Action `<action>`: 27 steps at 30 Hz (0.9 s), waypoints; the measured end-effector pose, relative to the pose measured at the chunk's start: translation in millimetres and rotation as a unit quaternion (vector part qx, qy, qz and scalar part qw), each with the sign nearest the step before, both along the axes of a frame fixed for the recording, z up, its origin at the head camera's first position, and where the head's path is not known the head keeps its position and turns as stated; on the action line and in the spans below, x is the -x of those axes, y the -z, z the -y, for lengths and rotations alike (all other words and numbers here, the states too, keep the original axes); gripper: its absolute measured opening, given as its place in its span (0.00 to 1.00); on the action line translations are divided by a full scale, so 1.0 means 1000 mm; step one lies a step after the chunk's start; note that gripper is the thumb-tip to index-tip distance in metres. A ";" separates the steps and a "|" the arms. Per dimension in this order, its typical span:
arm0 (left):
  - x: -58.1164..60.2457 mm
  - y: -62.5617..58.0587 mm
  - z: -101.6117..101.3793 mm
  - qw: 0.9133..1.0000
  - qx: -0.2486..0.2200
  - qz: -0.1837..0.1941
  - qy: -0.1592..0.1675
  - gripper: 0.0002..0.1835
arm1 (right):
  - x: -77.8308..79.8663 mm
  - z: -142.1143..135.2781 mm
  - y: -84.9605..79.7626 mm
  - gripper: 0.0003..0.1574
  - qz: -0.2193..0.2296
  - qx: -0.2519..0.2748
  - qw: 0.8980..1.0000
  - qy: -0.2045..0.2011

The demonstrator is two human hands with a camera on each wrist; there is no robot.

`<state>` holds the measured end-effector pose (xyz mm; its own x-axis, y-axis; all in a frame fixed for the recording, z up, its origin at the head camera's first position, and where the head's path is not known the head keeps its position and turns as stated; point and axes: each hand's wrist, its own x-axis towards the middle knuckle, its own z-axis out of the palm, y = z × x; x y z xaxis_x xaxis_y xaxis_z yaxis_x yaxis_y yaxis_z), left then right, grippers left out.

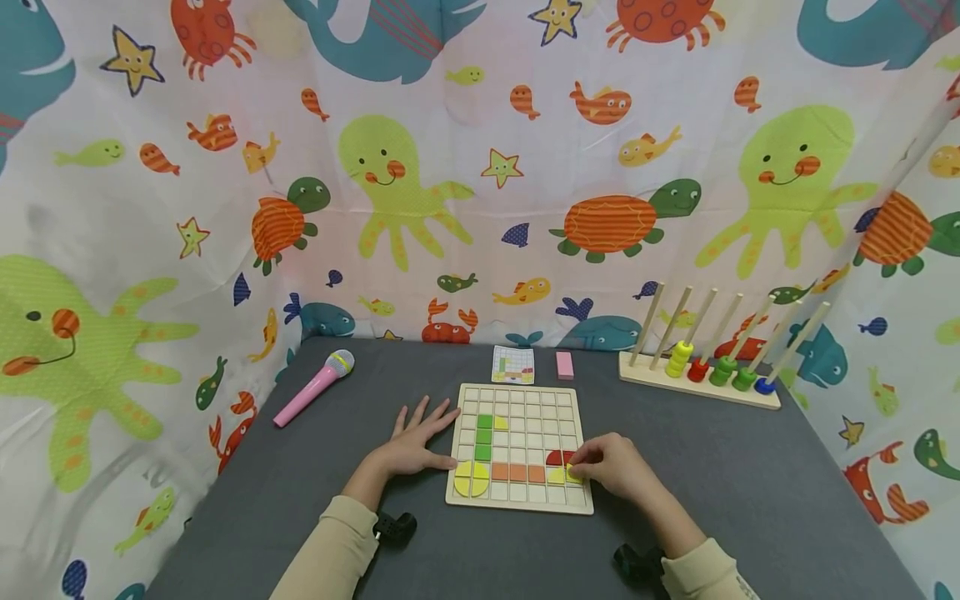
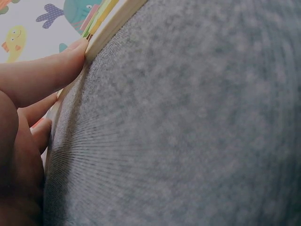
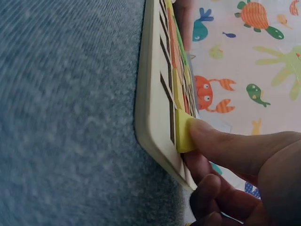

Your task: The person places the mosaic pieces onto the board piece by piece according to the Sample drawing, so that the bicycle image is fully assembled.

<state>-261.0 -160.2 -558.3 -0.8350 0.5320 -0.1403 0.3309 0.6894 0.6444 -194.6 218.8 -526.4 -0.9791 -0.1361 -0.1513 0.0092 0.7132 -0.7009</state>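
A wooden grid board (image 1: pixel 517 492) lies on the grey table. It carries a column of green square tiles (image 1: pixel 483 437), a row of orange square tiles (image 1: pixel 517 473), yellow quarter-round tiles forming a circle (image 1: pixel 463 477) at lower left, and red rounded tiles (image 1: pixel 555 457) at right. Between thumb and finger, my right hand (image 1: pixel 618 471) pinches a yellow tile (image 3: pixel 183 134) over the board's right edge, beside another yellow tile (image 1: pixel 555 476). My left hand (image 1: pixel 411 446) rests with spread fingers along the left edge; in the left wrist view its thumb (image 2: pixel 70 61) touches the board's side.
Behind the board lie a small pattern card (image 1: pixel 513 365) and a pink block (image 1: pixel 564 365). A pink toy microphone (image 1: pixel 311 396) is at back left. At back right stands a wooden peg rack (image 1: pixel 701 390) with coloured rings. A sea-animal curtain (image 1: pixel 450 208) hangs behind the table.
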 end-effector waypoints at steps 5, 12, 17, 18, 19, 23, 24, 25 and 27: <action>0.002 0.002 0.000 1.000 -0.006 0.002 -0.003 0.54 | -0.001 0.000 -0.001 0.04 0.001 -0.011 1.000 -0.021; 0.003 0.004 0.001 1.000 -0.005 0.005 -0.001 0.54 | -0.004 0.002 0.000 0.06 -0.006 -0.012 1.000 -0.013; 0.001 0.000 0.000 1.000 -0.008 0.002 -0.001 0.54 | -0.006 0.002 0.000 0.10 -0.001 -0.012 1.000 0.005; 0.000 0.000 0.000 1.000 -0.011 0.001 -0.001 0.53 | -0.006 0.001 0.000 0.11 0.000 -0.012 1.000 0.008; 0.000 0.000 0.000 1.000 -0.010 0.000 0.001 0.53 | -0.006 0.001 -0.001 0.12 0.001 -0.013 1.000 0.011; 0.000 0.002 0.000 1.000 -0.009 -0.003 -0.002 0.53 | -0.006 -0.002 -0.005 0.12 0.005 0.003 1.000 0.025; 0.000 0.003 0.000 1.000 -0.007 -0.005 -0.002 0.53 | -0.005 -0.003 -0.007 0.12 0.006 0.008 1.000 0.028; 0.001 0.004 0.000 1.000 -0.004 -0.007 -0.002 0.53 | -0.005 -0.004 -0.009 0.11 0.007 0.014 0.999 0.031; 0.001 0.005 0.000 1.000 -0.001 -0.006 -0.005 0.53 | -0.004 -0.008 -0.012 0.11 0.007 0.022 0.999 0.038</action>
